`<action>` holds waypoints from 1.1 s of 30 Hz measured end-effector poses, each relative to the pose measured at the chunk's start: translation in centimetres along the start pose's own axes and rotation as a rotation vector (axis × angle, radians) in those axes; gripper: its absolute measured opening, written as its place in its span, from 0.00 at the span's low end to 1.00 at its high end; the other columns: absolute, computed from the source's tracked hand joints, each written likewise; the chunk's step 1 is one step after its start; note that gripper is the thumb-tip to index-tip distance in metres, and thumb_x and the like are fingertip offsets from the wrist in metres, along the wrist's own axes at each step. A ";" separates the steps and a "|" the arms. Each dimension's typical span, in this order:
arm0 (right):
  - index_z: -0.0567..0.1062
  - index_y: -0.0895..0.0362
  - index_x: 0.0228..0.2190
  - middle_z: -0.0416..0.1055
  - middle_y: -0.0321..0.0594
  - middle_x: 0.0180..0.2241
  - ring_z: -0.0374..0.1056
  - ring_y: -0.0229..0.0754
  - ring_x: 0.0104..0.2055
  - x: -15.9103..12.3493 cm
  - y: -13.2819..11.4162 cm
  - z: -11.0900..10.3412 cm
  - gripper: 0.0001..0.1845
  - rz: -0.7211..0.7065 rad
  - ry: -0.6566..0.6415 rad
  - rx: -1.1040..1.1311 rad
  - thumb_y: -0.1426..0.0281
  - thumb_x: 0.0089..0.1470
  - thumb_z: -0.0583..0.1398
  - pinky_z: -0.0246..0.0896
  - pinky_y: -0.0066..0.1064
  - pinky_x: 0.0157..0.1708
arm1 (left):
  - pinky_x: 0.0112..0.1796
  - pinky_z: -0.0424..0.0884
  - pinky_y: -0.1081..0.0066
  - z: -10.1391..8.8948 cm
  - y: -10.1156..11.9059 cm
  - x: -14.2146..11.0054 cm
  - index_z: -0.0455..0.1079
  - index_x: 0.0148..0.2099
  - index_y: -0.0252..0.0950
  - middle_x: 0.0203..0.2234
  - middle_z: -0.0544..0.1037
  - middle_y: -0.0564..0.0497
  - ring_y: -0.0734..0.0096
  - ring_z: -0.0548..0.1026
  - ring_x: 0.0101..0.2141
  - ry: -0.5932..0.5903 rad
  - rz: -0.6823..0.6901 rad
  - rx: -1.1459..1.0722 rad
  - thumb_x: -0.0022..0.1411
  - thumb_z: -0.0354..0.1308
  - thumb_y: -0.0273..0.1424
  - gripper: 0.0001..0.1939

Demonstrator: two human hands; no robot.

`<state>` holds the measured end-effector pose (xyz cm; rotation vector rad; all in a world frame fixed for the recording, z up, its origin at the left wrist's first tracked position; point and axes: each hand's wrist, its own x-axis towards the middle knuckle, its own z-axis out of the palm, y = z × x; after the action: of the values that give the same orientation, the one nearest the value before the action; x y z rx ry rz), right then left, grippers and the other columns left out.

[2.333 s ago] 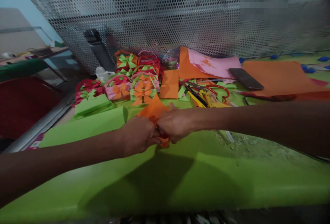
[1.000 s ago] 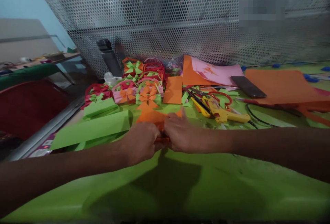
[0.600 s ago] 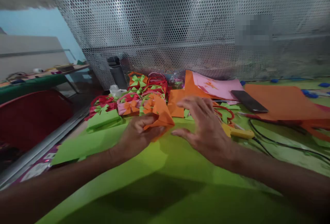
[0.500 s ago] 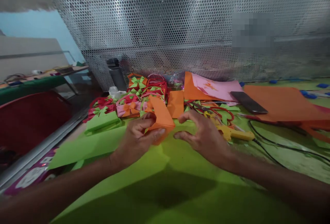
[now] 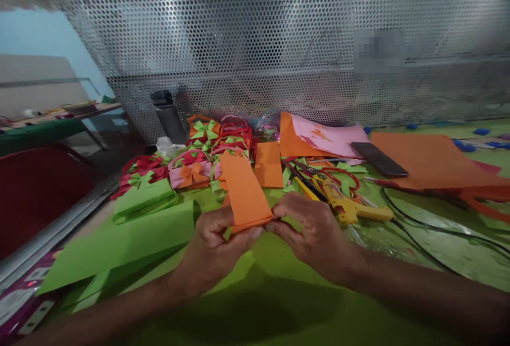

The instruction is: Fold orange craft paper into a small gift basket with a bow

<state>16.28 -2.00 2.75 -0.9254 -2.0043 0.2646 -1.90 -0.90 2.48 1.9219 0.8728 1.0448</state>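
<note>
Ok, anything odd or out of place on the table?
Mainly clutter: the yellow glue gun lies flat beside scissors and loose paper scraps, looking untidy. The held orange paper shows no clear damage.

Craft workshop, I'd say: my green bench (image 5: 274, 258) carries scissors (image 5: 333, 169), yellow glue gun (image 5: 343, 209), orange paper sheet (image 5: 422, 157), bow-trimmed paper bags (image 5: 191, 174). Perforated metal panel (image 5: 247, 27) behind; second bench (image 5: 45, 131), green-draped, off left.

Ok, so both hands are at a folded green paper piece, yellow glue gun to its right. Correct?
Colour's off: the head view shows the folded paper piece between the left hand and right hand is orange. The yellow glue gun does lie to its right.
</note>
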 end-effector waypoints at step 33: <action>0.70 0.59 0.26 0.68 0.36 0.22 0.62 0.35 0.26 -0.9 -1.0 0.6 0.04 0.075 0.068 0.015 0.73 0.52 0.57 0.55 0.28 0.27 | 0.30 0.70 0.74 0.2 0.4 -0.1 0.75 0.34 0.36 0.26 0.77 0.52 0.71 0.73 0.29 0.031 -0.099 -0.186 0.53 0.60 0.27 0.05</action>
<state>15.60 -3.21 2.35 -0.9885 -1.9059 0.2863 -1.69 -1.21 2.75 1.6952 0.8484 1.0605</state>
